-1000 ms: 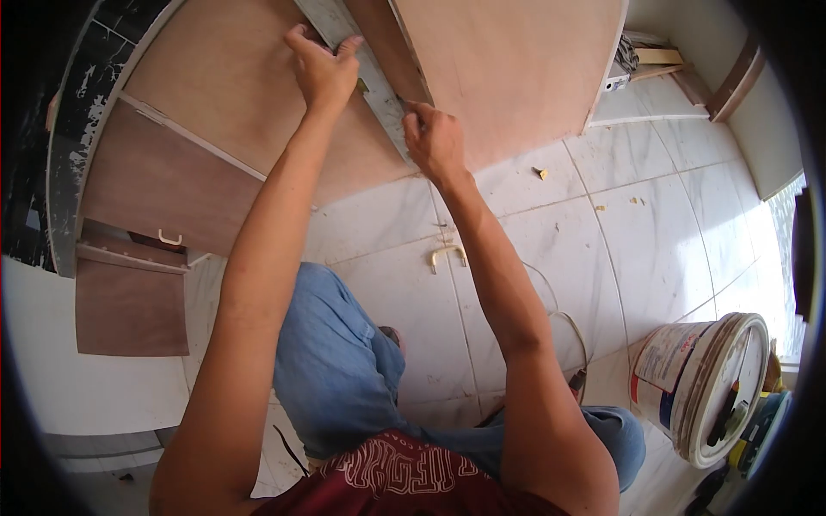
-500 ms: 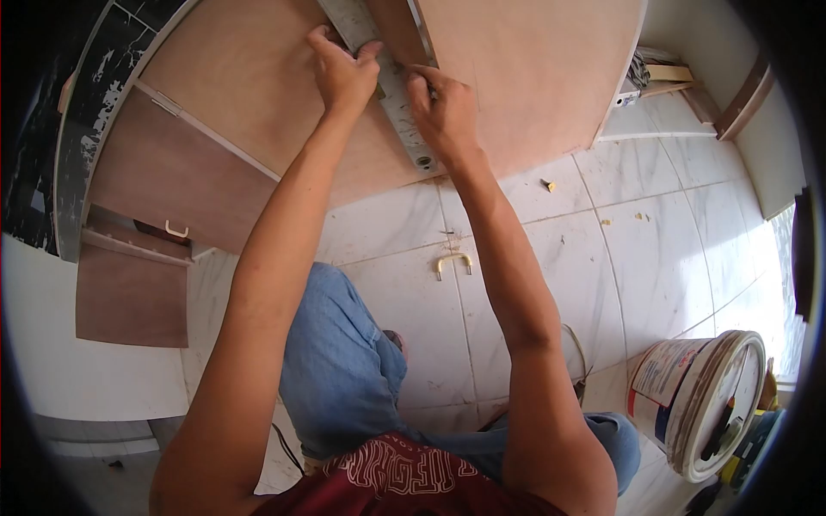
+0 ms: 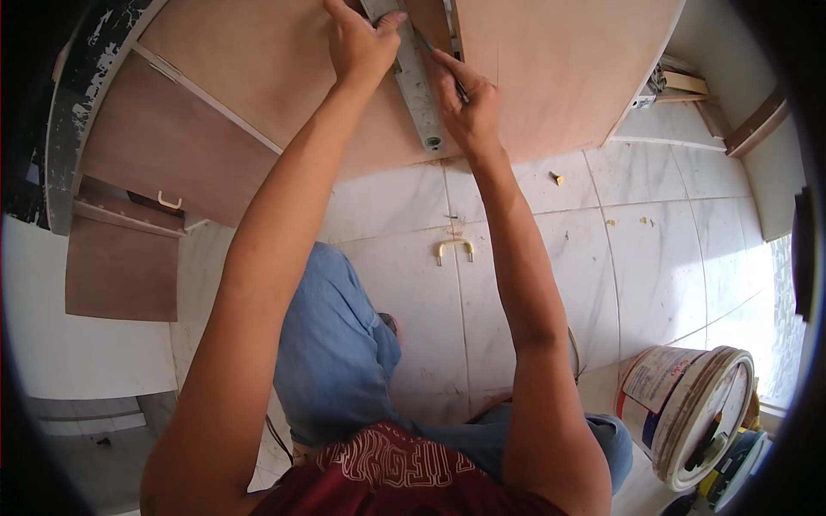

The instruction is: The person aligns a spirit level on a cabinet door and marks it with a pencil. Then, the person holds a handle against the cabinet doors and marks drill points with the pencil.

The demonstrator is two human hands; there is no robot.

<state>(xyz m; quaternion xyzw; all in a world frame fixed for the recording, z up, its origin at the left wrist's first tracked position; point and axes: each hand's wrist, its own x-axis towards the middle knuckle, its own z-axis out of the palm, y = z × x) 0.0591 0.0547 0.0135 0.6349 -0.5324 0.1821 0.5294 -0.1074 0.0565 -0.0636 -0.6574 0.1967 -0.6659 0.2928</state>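
A long, worn grey-white metal straightedge (image 3: 419, 101) with a round hole near its lower end lies along the pale wooden cabinet doors (image 3: 551, 77). My left hand (image 3: 363, 47) grips it near the top of the view, thumb across its face and fingers at its left side. Beside its right edge, my right hand (image 3: 471, 103) is closed on a slim pencil (image 3: 423, 39), whose tip points up and left at the straightedge. A darker gap shows between the doors just above the pencil.
A loose cream handle (image 3: 456, 244) lies on the tiled floor (image 3: 533, 292) below the doors, with small scraps around. To the right, a paint bucket (image 3: 667, 387) carries a dark-handled tool on its lid. Wood offcuts (image 3: 686, 83) lie at the upper right. Lower cabinet door (image 3: 120, 271) at left.
The view has shifted a little, so the doors and straightedge sit higher and further right. My right hand has turned slightly, and the pencil in it now shows plainly. My left hand keeps its grip.
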